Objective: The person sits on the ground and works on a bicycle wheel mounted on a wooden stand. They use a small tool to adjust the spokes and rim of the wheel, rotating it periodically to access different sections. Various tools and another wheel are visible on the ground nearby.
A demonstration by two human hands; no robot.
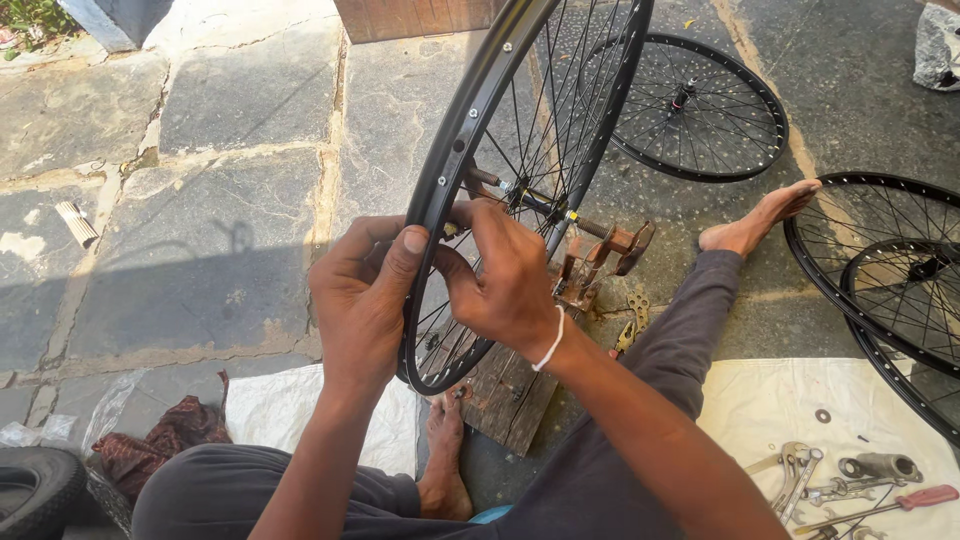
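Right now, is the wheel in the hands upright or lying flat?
Upright: the wheel stands on edge, axle in the stand, unlike the flat wheel behind.

Black rims, grey stone, rust and white around you

Your black wheel rim [470, 130] carries silver spokes; the rusty brown stand [600, 262] sits on a weathered grey-brown plank [510, 385]. You wear grey trousers [680, 320] and a white wristband [550, 342]. The screwdriver [905, 502] handle is red on the cream cloth [760, 400].

Both hands [440, 290] together, fingers [405, 262] pinched.

stone floor [220, 200] bears white cloth [780, 400], spare wheel [700, 110], tyre [35, 490].
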